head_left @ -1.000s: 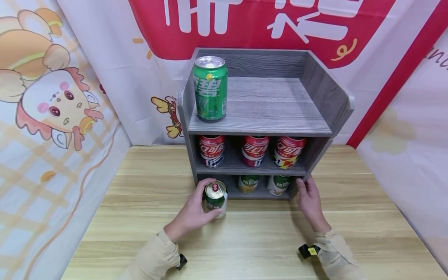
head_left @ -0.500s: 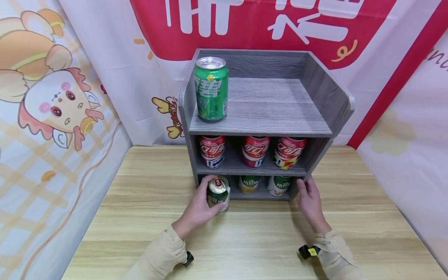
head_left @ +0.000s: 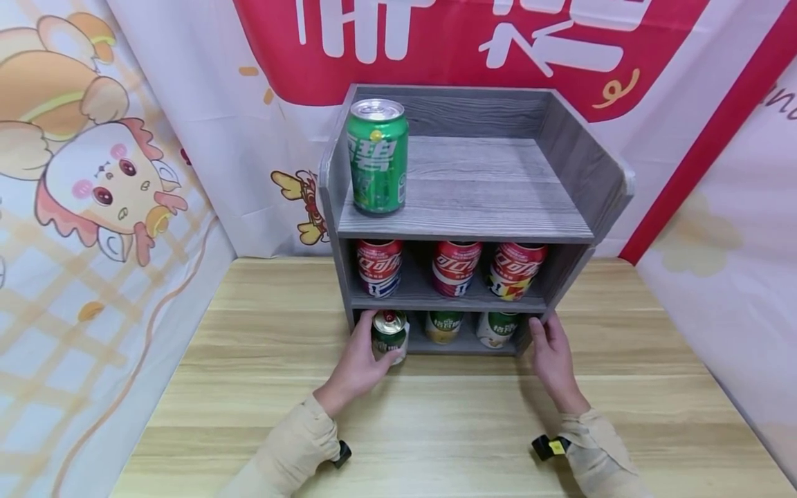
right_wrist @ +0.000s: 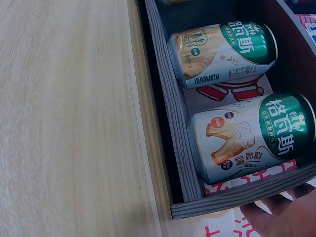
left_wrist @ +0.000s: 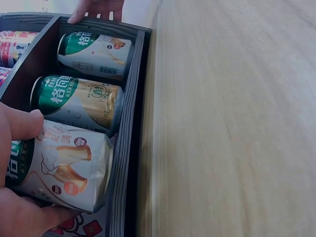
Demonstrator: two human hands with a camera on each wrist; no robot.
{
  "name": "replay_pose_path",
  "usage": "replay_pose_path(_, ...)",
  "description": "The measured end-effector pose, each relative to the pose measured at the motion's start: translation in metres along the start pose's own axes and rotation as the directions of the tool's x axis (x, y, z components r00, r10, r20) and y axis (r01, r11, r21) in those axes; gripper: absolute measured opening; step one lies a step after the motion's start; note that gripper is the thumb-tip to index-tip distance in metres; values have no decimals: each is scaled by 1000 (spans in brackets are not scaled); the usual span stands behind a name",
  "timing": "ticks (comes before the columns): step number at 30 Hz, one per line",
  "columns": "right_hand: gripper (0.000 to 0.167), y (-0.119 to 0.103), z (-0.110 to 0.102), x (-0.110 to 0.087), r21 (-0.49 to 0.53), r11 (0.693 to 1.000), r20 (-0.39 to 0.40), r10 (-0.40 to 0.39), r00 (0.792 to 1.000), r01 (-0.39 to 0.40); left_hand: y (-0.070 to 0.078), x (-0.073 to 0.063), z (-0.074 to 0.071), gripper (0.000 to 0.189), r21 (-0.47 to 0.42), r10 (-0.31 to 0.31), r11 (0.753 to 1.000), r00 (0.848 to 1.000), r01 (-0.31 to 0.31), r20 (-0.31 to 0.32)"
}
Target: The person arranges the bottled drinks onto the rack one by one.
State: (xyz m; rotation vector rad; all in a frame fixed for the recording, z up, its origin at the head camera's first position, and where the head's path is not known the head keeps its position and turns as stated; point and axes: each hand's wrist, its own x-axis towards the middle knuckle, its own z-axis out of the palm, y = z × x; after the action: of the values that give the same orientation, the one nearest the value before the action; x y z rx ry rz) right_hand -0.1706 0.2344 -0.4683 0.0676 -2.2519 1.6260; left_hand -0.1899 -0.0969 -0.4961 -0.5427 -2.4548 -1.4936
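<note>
My left hand grips a green and white drink can with a gold top, fingers round its left side and thumb across its front. The can is upright at the left front of the bottom shelf. In the left wrist view the held can overlaps the shelf's front lip, beside a gold and green can. My right hand rests against the outer right side of the grey wooden shelf unit, thumb near the front edge. A white and green can stands just inside that side panel.
Three red cola cans, one in the centre, stand on the middle shelf. A green soda can stands at the left of the top shelf. The unit is on a wooden table, with printed cloth behind and at both sides.
My left hand has moved the can forward and slightly right, from in front of the unit to the bottom shelf's left opening. My right hand has stayed at the side panel.
</note>
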Motion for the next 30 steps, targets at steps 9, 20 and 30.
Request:
replay_pose_path(9,42,11,1,3,1,1000,-7,7,1000,-7,-3,7,6,81,-5,-23,1000,999,23,-45)
replay_pose_path(20,42,20,0,5,-41,999,-13,8,1000,-9,-3,12,15,73,32,-85,996,990,89,-109)
replay_pose_path(30,45,38,0,8,-42,999,-2,19,1000,-19,-6,17,20,68,25,-105,994,985,109,-137)
